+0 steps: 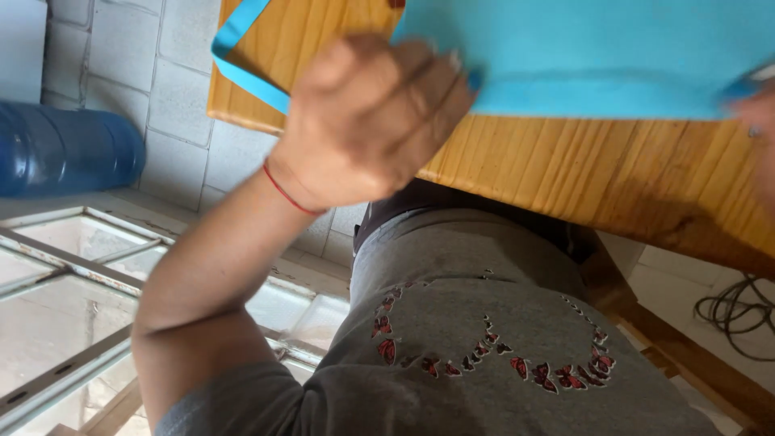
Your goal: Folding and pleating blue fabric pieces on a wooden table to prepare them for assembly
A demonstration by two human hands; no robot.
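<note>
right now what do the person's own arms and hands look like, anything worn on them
The left hand is bare, with a thin red string bracelet round the wrist. The forearm is bare up to a grey short sleeve. Of the right hand only a blurred sliver shows at the picture's edge; nothing worn can be made out.

Table (581,161): wooden, pale orange planks running side by side, grain plain to see. Its near edge runs on a slant from upper left to lower right, and darkens towards the lower right.

On the table: a blue sheet (597,56), flat, covering the upper right of the planks. Its lower edge lies close to the table's near edge, with a bare strip of wood between them. A blue strip (242,64), same colour, loops out from the sheet's left side over the table's left corner, part flat on the wood, part standing up.
</note>
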